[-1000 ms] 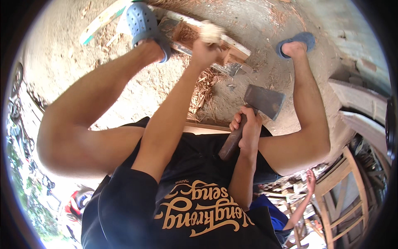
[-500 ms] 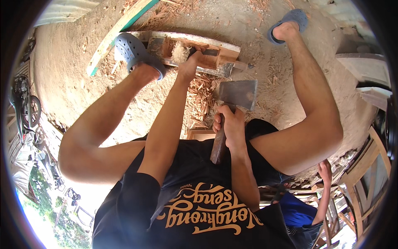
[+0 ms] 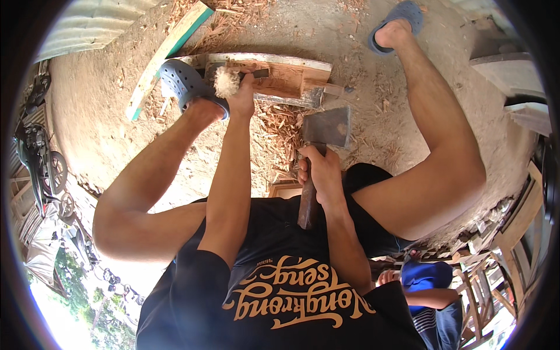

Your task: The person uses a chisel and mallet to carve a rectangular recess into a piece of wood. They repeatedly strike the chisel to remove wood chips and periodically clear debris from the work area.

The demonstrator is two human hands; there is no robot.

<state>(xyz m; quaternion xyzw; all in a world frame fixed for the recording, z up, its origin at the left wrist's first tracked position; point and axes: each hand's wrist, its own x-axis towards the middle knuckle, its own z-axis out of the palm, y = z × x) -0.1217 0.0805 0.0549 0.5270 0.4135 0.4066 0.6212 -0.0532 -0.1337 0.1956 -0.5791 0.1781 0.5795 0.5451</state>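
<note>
My left hand (image 3: 241, 99) is closed around a chisel (image 3: 261, 73). Its pale handle end is frayed into a fluffy tuft, and its dark blade points right over the hollowed wooden workpiece (image 3: 318, 77). Whether the blade touches the wood, I cannot tell. That piece lies on the ground, with white-painted edges and a reddish cut recess. My right hand (image 3: 326, 175) grips the dark wooden handle of a hatchet (image 3: 328, 126) near its head. The broad, flat metal head is held apart from the workpiece, on its near side.
My left foot in a blue clog (image 3: 186, 87) is by the workpiece's left end, near a green-and-white wooden strip (image 3: 169, 55). Wood chips (image 3: 280, 125) litter the dirt. Another person (image 3: 429, 291) is at lower right beside stacked wooden frames; a motorcycle (image 3: 44, 163) stands far left.
My left hand has moved left along the workpiece with the chisel, whose blade now shows. My right hand and the hatchet have barely shifted. The other person's arm has come down.
</note>
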